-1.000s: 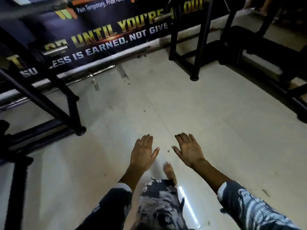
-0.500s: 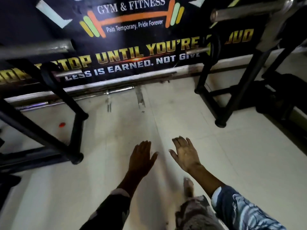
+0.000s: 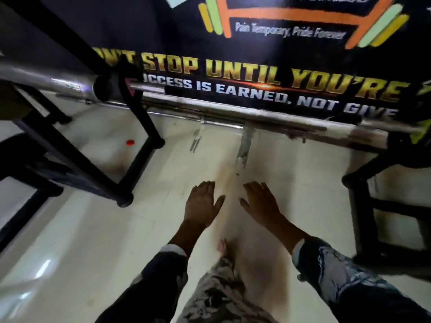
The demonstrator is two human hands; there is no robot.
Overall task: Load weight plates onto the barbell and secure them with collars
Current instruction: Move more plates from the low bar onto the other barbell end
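Hands lead the way: the left hand and right hand hang palm-down over pale floor, fingers spread wide and holding nothing, a bare foot beneath. By that measure loading has not started; no plates or collars show. A black rack frame closes the 9 o'clock side, another stand the 3 o'clock, leaving a clear lane toward 12. There a steel bar, likely the barbell, lies along the wall under the banner.
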